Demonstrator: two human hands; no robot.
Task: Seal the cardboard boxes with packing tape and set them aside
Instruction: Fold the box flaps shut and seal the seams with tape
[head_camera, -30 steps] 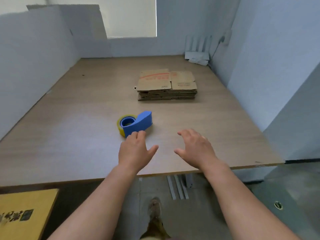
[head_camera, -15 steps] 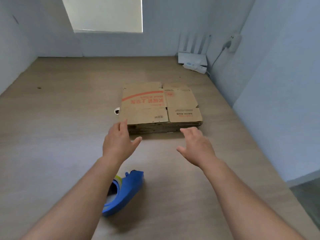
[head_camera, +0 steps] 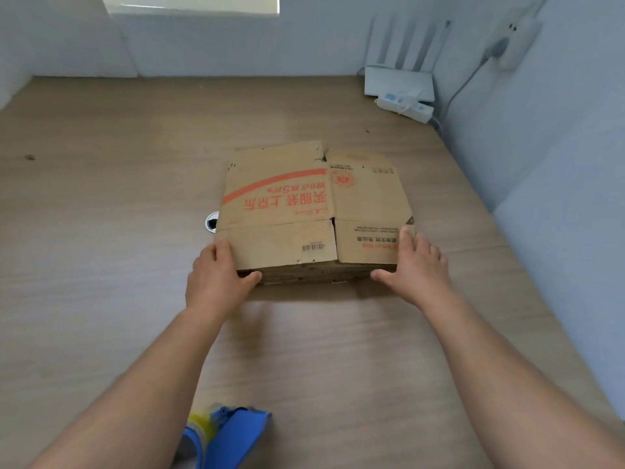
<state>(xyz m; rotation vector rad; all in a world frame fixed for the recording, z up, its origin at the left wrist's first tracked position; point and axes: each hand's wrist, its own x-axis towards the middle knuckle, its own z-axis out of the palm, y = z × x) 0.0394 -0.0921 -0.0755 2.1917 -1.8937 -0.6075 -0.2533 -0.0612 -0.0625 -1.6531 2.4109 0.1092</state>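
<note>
A stack of flattened cardboard boxes (head_camera: 304, 204) with red print lies on the wooden table (head_camera: 101, 231), a little right of centre. My left hand (head_camera: 216, 279) touches the stack's near left corner, thumb against the front edge and fingers at the left side. At the near right corner my right hand (head_camera: 416, 265) does the same, thumb along the front edge and fingers up the right side. The fingers of both hands look fairly straight. A blue tape dispenser (head_camera: 233, 434) with a yellowish roll lies close to me, partly behind my left forearm.
A white router (head_camera: 399, 81) and a power strip (head_camera: 406, 106) sit in the far right corner, with a cable running up the right wall. A round cable hole (head_camera: 212, 221) shows just left of the stack. Walls enclose the table at the back and right.
The view moved forward over the table. Both hands reached from near the tape dispenser to the stack and now touch its near corners.
</note>
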